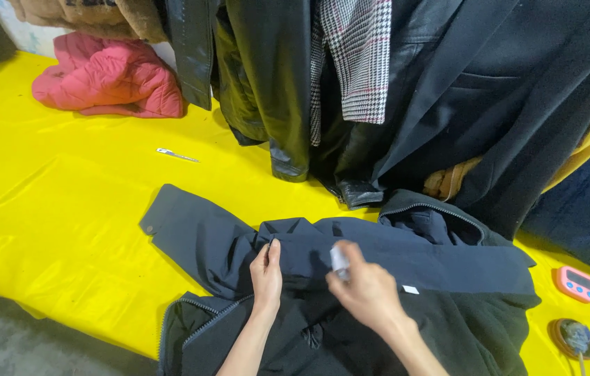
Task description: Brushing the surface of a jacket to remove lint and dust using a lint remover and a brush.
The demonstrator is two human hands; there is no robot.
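A dark navy jacket lies spread on a yellow table cover, one sleeve reaching out to the left. My left hand pinches a fold of the jacket's fabric near the sleeve seam. My right hand rests just right of it over the jacket and grips a small pale cylindrical object, blurred so its kind is unclear. A small white tag shows on the jacket next to my right wrist.
Dark coats and a checked garment hang over the table's back. A pink padded jacket lies far left, a small metal tool near it. A pink digital timer and a round dish sit at the right.
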